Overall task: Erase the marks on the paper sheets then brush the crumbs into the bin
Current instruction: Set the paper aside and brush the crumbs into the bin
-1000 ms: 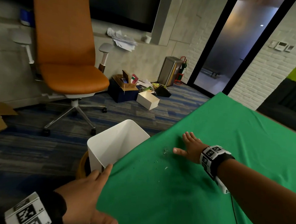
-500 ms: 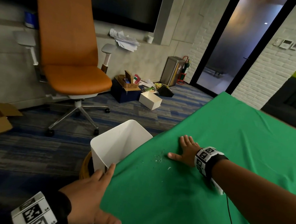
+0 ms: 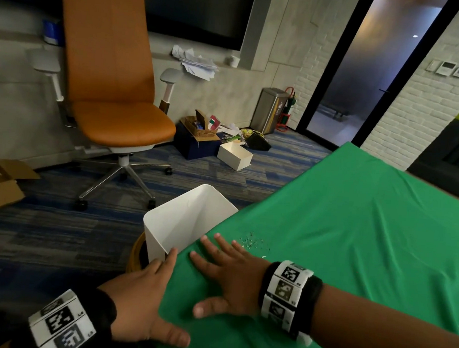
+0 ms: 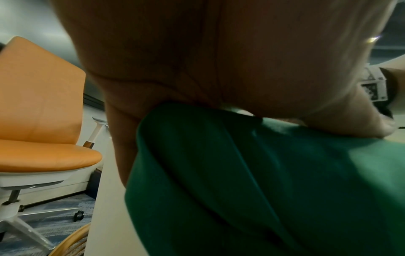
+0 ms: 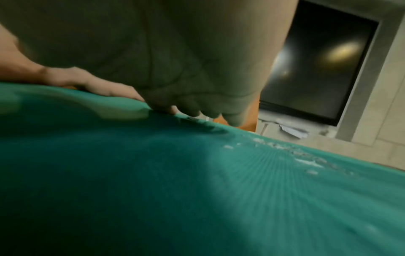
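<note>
Crumbs (image 3: 253,242) beside flat right hand (image 3: 229,277) | left hand (image 3: 141,298) flat on cloth (image 3: 354,237) edge | bin (image 3: 186,230) below | chair (image 3: 112,84) behind

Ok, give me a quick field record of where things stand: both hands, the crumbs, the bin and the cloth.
left hand: open, lying over the table corner at the edge of the green cloth, fingertips beside the bin wall
right hand: open, flat on the cloth, fingers pointing toward the bin
crumbs: small scatter on the cloth, right of the right hand's fingertips, not yet in the bin
bin: white, open-topped, tilted, its rim at the table edge
green cloth: covers the table; no paper sheets in view
</note>
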`<state>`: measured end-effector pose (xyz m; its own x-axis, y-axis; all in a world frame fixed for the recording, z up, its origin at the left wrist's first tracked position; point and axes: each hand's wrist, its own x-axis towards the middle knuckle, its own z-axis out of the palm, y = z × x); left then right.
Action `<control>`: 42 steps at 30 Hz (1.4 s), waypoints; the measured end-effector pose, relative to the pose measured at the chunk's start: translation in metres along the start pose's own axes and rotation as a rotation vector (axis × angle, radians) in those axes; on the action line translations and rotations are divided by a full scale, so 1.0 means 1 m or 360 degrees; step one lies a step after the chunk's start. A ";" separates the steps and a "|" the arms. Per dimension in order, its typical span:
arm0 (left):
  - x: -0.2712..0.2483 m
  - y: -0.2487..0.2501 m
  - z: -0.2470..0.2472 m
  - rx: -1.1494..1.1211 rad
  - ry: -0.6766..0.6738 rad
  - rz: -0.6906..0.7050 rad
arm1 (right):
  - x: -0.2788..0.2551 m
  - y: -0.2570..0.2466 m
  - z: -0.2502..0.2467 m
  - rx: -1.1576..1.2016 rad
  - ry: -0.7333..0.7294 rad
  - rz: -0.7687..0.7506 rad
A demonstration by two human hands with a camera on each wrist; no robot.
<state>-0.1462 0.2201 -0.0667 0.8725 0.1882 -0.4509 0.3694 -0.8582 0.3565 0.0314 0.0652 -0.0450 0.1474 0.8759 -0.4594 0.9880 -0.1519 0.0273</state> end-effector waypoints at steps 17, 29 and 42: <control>-0.001 -0.001 0.002 -0.0001 0.0034 0.0002 | -0.013 0.021 0.000 -0.0072 -0.0069 0.0586; -0.001 0.000 0.001 0.0013 0.0016 -0.0017 | -0.035 0.004 0.009 -0.0029 -0.0116 0.0385; -0.003 0.004 0.002 0.0048 0.0027 -0.0057 | -0.049 0.040 0.017 0.2726 -0.0439 0.0069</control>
<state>-0.1479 0.2151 -0.0650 0.8642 0.2268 -0.4491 0.3908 -0.8647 0.3155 0.0634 0.0088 -0.0363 -0.0214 0.7887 -0.6144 -0.2077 -0.6047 -0.7689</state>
